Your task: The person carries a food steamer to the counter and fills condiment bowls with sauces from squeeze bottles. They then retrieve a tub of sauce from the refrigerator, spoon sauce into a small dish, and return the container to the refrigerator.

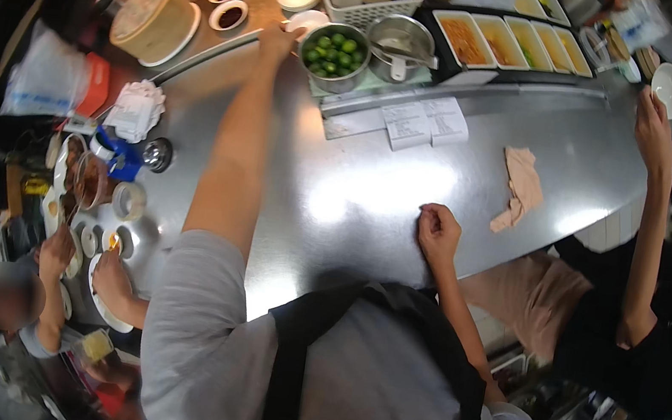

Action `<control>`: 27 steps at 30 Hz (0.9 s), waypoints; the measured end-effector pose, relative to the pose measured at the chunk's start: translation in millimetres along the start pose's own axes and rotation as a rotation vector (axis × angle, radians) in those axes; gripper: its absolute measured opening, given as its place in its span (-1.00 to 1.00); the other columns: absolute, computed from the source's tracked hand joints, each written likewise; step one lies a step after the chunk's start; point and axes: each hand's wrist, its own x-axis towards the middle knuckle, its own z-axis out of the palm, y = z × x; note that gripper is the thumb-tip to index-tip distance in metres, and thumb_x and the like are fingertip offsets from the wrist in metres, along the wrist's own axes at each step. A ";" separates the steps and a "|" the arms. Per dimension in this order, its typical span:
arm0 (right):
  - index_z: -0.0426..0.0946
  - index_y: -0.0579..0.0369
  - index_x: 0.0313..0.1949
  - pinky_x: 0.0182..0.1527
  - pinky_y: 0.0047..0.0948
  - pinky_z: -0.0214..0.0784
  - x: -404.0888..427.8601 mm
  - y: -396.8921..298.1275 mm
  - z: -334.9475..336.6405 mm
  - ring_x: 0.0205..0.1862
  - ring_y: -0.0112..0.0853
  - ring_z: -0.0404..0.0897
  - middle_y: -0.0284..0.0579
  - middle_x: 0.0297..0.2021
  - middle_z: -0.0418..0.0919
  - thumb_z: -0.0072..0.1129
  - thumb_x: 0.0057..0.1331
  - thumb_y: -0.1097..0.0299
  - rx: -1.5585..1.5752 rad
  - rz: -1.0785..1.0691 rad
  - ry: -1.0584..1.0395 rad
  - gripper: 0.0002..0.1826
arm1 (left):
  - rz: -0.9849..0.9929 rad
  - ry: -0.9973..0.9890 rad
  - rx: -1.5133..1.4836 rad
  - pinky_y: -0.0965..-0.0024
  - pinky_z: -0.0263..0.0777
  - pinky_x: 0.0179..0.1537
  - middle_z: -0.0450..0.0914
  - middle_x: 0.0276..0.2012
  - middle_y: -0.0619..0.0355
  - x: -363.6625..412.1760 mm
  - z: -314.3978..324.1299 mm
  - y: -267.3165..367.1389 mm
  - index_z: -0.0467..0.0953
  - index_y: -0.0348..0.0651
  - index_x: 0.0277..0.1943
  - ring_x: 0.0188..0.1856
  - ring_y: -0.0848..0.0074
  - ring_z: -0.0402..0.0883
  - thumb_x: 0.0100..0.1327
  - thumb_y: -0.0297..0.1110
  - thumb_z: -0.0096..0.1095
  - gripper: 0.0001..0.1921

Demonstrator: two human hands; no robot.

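My left hand [279,44] reaches to the far edge of the steel counter, its fingers at a small white dish [308,21]; the fingertips are too unclear to tell whether they grip it. Right beside this hand stands a steel pot of green limes [333,57]. To its right is a steel pan [400,48] with a utensil across it. My right hand [440,228] rests loosely curled above the counter near its front edge, and no object shows in it. Two printed paper slips [425,124] lie beyond it, and a crumpled beige cloth [520,189] lies to its right.
At right a co-worker's hand [655,119] is at a white bowl [669,91]. Another co-worker's hands [114,283] are over plates at left. Food trays [466,39] and a white basket [372,18] line the back. A metal call bell [157,154] stands left.
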 end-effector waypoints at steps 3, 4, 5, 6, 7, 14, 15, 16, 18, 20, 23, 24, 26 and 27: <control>0.52 0.18 -0.37 -0.55 -0.65 0.21 -0.6 -11.7 4.4 -0.63 -0.63 0.34 -0.25 -0.61 0.45 0.08 0.09 0.57 0.042 0.027 -0.021 -0.90 | 0.024 0.022 0.066 0.27 0.46 -0.26 0.62 -0.48 -0.09 15.5 -13.5 -12.2 0.61 -0.29 -0.39 -0.35 0.20 0.64 -0.12 -0.23 0.32 -0.71; 0.52 0.19 -0.37 -0.55 -0.66 0.21 -0.5 -14.5 5.2 -0.63 -0.63 0.34 -0.24 -0.61 0.46 0.09 0.08 0.58 0.045 0.027 -0.030 -0.90 | 0.001 0.066 0.125 0.27 0.46 -0.26 0.62 -0.47 -0.10 18.0 -20.2 -11.8 0.61 -0.28 -0.42 -0.34 0.18 0.64 -0.14 -0.28 0.27 -0.75; 0.52 0.19 -0.37 -0.55 -0.66 0.21 0.1 -15.9 7.2 -0.63 -0.63 0.34 -0.24 -0.61 0.46 0.09 0.08 0.58 0.054 0.028 -0.039 -0.90 | -0.024 0.117 0.186 0.27 0.46 -0.26 0.62 -0.46 -0.10 20.0 -30.9 -11.9 0.62 -0.26 -0.44 -0.33 0.16 0.63 -0.16 -0.33 0.21 -0.79; 0.52 0.19 -0.37 -0.55 -0.66 0.21 2.7 -5.3 -1.9 -0.63 -0.62 0.34 -0.24 -0.61 0.46 0.09 0.08 0.58 0.007 0.035 -0.009 -0.90 | -0.069 -0.006 0.092 0.25 0.46 -0.23 0.61 -0.38 -0.14 9.5 -10.4 11.6 0.60 -0.29 -0.36 -0.28 0.12 0.62 -0.15 -0.31 0.18 -0.72; 0.53 0.19 -0.37 -0.55 -0.66 0.21 4.3 -2.4 -5.6 -0.63 -0.62 0.34 -0.24 -0.60 0.47 0.10 0.08 0.58 -0.014 0.027 0.006 -0.90 | -0.065 -0.018 0.084 0.25 0.46 -0.23 0.61 -0.38 -0.14 -0.8 -3.5 25.1 0.60 -0.29 -0.36 -0.28 0.12 0.62 -0.15 -0.31 0.18 -0.72; 0.53 0.18 -0.39 -0.53 -0.65 0.23 3.7 -5.5 3.1 -0.61 -0.63 0.36 -0.25 -0.60 0.48 0.09 0.10 0.58 -0.008 0.002 -0.026 -0.92 | 0.174 0.513 -0.399 0.16 0.41 -0.19 0.60 -0.33 -0.18 -78.7 -50.8 -11.5 0.52 -0.37 -0.26 -0.26 0.08 0.59 -0.05 -0.46 0.05 -0.73; 0.52 0.20 -0.37 -0.54 -0.67 0.19 4.7 13.2 -9.5 -0.61 -0.65 0.33 -0.32 -0.59 0.45 0.07 0.15 0.58 0.026 0.048 0.015 -0.93 | 0.103 0.451 -0.287 0.19 0.42 -0.19 0.60 -0.34 -0.17 -113.9 -36.6 10.4 0.52 -0.40 -0.22 -0.27 0.12 0.60 -0.06 -0.52 0.03 -0.71; 0.51 0.22 -0.35 -0.54 -0.70 0.14 12.1 8.4 6.6 -0.60 -0.68 0.29 -0.40 -0.59 0.43 0.05 0.19 0.57 0.142 0.050 -0.010 -0.94 | 0.022 0.545 -0.219 0.20 0.42 -0.20 0.60 -0.37 -0.16 -128.2 -54.6 -26.4 0.51 -0.42 -0.21 -0.29 0.15 0.61 -0.08 -0.55 0.03 -0.69; 0.46 0.22 -0.27 -0.48 -0.69 0.20 45.3 -32.6 10.7 -0.51 -0.67 0.33 -0.39 -0.46 0.41 0.07 0.22 0.55 0.380 0.092 -0.089 -0.91 | 0.014 0.476 -0.192 0.33 0.45 -0.50 0.58 -0.49 -0.07 -170.4 -60.5 -40.5 0.51 -0.44 -0.23 -0.54 0.36 0.60 0.01 -0.58 0.01 -0.76; 0.47 0.19 -0.23 -0.41 -0.71 0.14 96.8 -79.2 22.3 -0.41 -0.71 0.30 -0.42 -0.45 0.38 0.12 0.17 0.52 0.395 -0.097 -0.138 -0.84 | -0.096 0.372 -0.416 0.39 0.41 -0.56 0.55 -0.52 -0.02 -194.8 -70.4 -65.3 0.46 -0.48 -0.18 -0.58 0.40 0.56 0.11 -0.51 0.08 -0.76; 0.44 0.21 -0.21 -0.22 -0.67 0.26 196.4 -173.9 41.4 -0.32 -0.63 0.38 -0.35 -0.38 0.43 0.09 0.21 0.52 0.586 -0.357 -0.188 -0.85 | 0.015 0.450 -0.202 0.32 0.45 -0.23 0.48 -0.16 -0.17 -222.9 -67.8 -67.7 0.43 -0.43 -0.07 -0.15 0.28 0.56 0.08 -0.37 0.28 -0.61; 0.43 0.22 -0.17 -0.21 -0.67 0.27 235.8 -191.8 55.4 -0.30 -0.63 0.39 -0.34 -0.38 0.44 0.07 0.22 0.54 0.593 -0.396 -0.153 -0.82 | 0.051 0.383 -0.238 0.28 0.39 -0.11 0.36 -0.03 -0.19 -229.7 -66.8 -54.8 0.43 -0.40 -0.06 -0.02 0.21 0.46 0.04 -0.35 0.34 -0.57; 0.39 0.22 -0.10 -0.23 -0.65 0.30 316.4 -225.2 87.1 -0.32 -0.62 0.41 -0.30 -0.37 0.44 0.12 0.18 0.50 0.476 -0.550 -0.118 -0.72 | 0.164 0.326 -0.194 0.22 0.32 0.04 0.20 0.12 -0.21 -241.2 -68.4 -51.6 0.43 -0.35 -0.10 0.13 0.09 0.33 -0.06 -0.33 0.43 -0.54; 0.36 0.22 -0.06 -0.27 -0.65 0.29 357.9 -231.9 107.8 -0.34 -0.63 0.39 -0.31 -0.36 0.42 0.16 0.15 0.49 0.419 -0.634 -0.085 -0.65 | 0.240 0.323 -0.121 0.21 0.30 0.06 0.15 0.15 -0.19 -241.7 -61.4 -61.8 0.45 -0.33 -0.15 0.14 0.03 0.30 -0.11 -0.34 0.47 -0.54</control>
